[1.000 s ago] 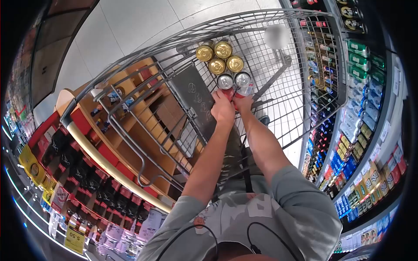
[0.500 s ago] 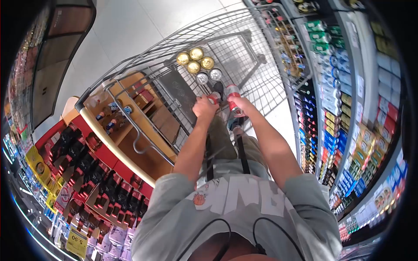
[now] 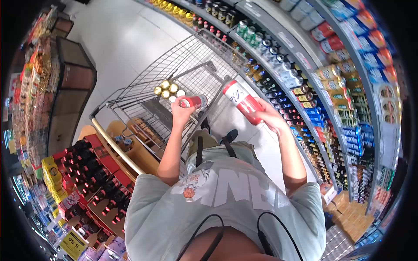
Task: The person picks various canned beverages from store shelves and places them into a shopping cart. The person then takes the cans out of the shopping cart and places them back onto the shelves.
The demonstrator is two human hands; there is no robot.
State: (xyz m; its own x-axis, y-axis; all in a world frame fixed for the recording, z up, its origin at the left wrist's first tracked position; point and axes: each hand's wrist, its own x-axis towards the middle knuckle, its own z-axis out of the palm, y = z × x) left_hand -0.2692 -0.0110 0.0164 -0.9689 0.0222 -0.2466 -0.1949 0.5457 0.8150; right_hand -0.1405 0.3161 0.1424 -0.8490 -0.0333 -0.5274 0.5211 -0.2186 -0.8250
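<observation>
My left hand (image 3: 181,113) is closed around a red can (image 3: 198,101) that lies tilted over the shopping cart's near end. In my right hand (image 3: 271,116) is a tall red and white can (image 3: 242,102), held by its lower end to the right of the cart. The wire shopping cart (image 3: 191,51) stands in front of me. Several cans with gold tops (image 3: 165,84) and silver tops (image 3: 180,93) stand grouped inside it, next to a grey panel (image 3: 156,111); my left hand and its can partly cover the group's near side.
Shelves of cans and bottles (image 3: 300,90) curve along the right side. To the left are a rack of dark bottles with red labels (image 3: 98,174), a wooden display (image 3: 143,154), a yellow price sign (image 3: 73,244) and a snack stand (image 3: 39,100). Pale floor tiles (image 3: 109,43) lie beyond the cart.
My hands have moved apart and upward. The right one has carried its can out to the right, while the left has lifted its can. My view has turned toward the right-hand shelves.
</observation>
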